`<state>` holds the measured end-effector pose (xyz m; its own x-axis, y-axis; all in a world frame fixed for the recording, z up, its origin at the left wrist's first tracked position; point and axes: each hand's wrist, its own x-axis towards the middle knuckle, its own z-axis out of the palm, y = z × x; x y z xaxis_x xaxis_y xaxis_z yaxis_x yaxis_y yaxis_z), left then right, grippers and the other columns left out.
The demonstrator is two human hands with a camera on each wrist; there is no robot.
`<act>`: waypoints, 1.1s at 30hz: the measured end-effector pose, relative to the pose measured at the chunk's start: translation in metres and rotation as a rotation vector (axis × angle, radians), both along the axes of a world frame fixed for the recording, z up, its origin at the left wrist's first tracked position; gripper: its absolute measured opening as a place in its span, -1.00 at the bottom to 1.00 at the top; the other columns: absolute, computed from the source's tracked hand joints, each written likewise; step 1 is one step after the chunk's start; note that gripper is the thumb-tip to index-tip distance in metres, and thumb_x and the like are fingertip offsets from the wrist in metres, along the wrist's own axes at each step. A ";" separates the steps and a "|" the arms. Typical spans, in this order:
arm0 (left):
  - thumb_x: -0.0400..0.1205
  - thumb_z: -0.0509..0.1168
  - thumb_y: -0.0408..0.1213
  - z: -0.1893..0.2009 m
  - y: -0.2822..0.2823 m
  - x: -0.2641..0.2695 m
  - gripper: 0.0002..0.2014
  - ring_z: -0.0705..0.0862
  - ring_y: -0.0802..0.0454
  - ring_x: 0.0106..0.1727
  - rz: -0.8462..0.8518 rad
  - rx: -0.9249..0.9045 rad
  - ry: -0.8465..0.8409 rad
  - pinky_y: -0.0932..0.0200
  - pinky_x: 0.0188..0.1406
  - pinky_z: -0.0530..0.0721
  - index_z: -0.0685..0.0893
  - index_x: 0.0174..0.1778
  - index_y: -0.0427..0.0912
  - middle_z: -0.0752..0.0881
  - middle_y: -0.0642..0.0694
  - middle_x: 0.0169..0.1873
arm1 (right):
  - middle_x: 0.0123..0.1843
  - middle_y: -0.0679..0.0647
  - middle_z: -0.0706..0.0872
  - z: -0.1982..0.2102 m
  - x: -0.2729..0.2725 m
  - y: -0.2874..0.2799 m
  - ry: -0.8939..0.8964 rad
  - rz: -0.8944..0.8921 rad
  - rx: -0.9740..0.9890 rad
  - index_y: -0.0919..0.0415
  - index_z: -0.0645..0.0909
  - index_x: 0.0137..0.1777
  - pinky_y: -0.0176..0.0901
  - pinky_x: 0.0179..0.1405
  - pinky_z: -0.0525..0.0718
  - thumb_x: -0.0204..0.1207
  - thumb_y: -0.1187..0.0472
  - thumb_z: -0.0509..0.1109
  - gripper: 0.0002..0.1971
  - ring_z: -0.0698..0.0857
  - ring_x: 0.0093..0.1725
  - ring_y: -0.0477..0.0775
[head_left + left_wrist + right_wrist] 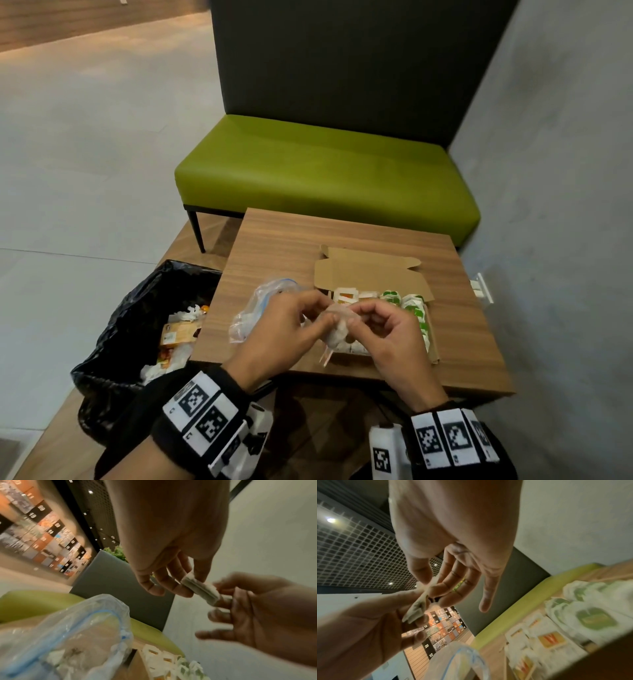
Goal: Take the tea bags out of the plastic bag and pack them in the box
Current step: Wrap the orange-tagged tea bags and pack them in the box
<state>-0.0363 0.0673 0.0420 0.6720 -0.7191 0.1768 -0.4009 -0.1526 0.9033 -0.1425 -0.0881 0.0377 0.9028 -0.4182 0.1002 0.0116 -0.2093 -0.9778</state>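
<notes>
Both hands hold one pale tea bag (pixel 337 330) between them, just above the near left part of the open cardboard box (pixel 370 274). My left hand (pixel 325 313) pinches its left side and my right hand (pixel 354 313) pinches its right side. The left wrist view shows the tea bag (pixel 199 590) as a small folded pad between the fingertips; in the right wrist view the tea bag (pixel 418 609) looks crumpled. Its tag (pixel 325 359) dangles below. The box holds rows of orange-tagged and green-tagged tea bags (pixel 394 298). The clear plastic bag (pixel 253 308) with a blue zip lies left of the box.
The wooden table (pixel 274 246) stands in front of a green bench (pixel 325 171), with a grey wall (pixel 565 205) close on the right. A black-lined bin (pixel 137 325) with wrappers sits beside the table's left edge.
</notes>
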 end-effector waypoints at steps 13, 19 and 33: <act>0.61 0.46 -0.31 0.008 0.014 -0.016 -0.93 0.76 0.14 -0.17 0.038 -0.160 0.103 0.11 -0.18 0.75 0.80 -0.09 -0.04 0.82 0.07 -0.24 | -0.20 0.09 0.81 -0.020 -0.036 0.041 0.305 0.247 -0.020 -0.11 0.84 -0.03 -0.13 -0.17 0.62 0.53 0.12 0.52 -0.89 0.65 -0.23 -0.06; 0.59 0.47 -0.30 0.011 0.025 -0.013 -0.87 0.75 0.22 -0.13 -0.005 0.047 -0.199 0.36 -0.12 0.67 0.79 -0.13 0.08 0.79 0.21 -0.27 | -0.29 0.10 0.81 -0.016 -0.065 0.042 0.268 0.074 0.062 -0.07 0.86 -0.16 -0.23 -0.35 0.65 0.54 0.25 0.53 -0.83 0.68 -0.36 -0.10; 0.53 0.34 0.01 -0.013 0.017 -0.014 -0.83 0.71 0.24 -0.26 0.013 0.460 -0.263 0.13 -0.17 0.73 0.78 -0.17 0.05 0.76 0.15 -0.36 | -0.19 -0.16 0.83 0.016 -0.066 0.024 -0.058 -0.317 -0.262 -0.14 0.78 -0.02 -0.24 -0.30 0.77 0.52 0.31 0.53 -0.74 0.81 -0.24 -0.05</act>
